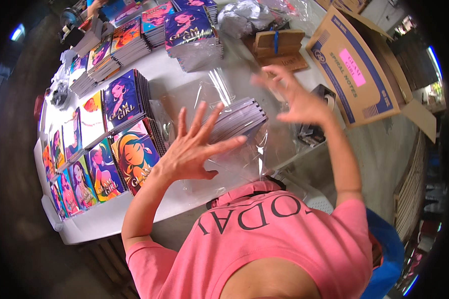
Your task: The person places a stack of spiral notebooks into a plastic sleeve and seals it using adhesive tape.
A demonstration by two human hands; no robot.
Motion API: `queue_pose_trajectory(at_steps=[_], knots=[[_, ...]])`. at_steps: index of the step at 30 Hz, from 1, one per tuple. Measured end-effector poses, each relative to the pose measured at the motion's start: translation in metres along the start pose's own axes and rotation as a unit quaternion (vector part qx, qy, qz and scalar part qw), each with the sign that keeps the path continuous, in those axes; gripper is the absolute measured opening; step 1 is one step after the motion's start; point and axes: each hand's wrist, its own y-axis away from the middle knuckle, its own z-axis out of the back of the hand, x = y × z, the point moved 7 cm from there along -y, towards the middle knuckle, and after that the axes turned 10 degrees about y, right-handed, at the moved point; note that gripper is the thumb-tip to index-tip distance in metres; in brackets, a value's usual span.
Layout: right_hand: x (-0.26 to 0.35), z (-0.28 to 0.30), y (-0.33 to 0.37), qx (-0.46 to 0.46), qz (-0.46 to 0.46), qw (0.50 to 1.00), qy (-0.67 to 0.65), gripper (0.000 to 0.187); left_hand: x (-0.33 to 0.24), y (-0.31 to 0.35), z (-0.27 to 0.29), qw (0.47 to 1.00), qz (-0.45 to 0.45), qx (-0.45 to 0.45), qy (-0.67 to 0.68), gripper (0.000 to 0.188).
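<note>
In front of me on the white table lies a stack of spiral notebooks (239, 119), with clear plastic film (257, 162) around and under it. My left hand (192, 144) hovers at the stack's left side, fingers spread and nothing in them. Above the stack's right end is my right hand (297, 97), its fingers apart and partly smeared by motion. I cannot tell whether either hand touches the film. Close to my left hand, a colourful notebook pile (137, 152) shows a drawn face on its cover.
A dark-covered notebook pile (122, 99) stands left, and another pile (192, 32) at the back. An open cardboard box (354, 74) is at the right, near a brown wooden block (279, 45) with a blue band. Crumpled plastic (247, 19) lies at the far side of the white table (100, 219).
</note>
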Motion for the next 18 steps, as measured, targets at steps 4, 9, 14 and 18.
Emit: queue_pose_trajectory(at_steps=[4,9,14,18], knots=[[0.063,-0.032,0.026,-0.265,0.158,0.951,-0.011,0.05,0.024,0.018,0.002,0.986,0.045,-0.153,0.05,0.097],[0.072,0.031,0.014,-0.378,0.192,0.895,-0.138,0.03,0.009,0.013,-0.012,0.921,0.078,-0.37,0.091,0.039],[0.029,0.01,-0.002,-0.223,0.04,0.88,-0.417,0.074,0.022,0.012,0.019,0.823,0.116,-0.495,0.253,0.027],[0.039,-0.052,-0.001,-0.079,-0.001,0.945,-0.319,0.101,0.013,0.017,0.037,0.836,0.152,-0.47,0.241,0.041]])
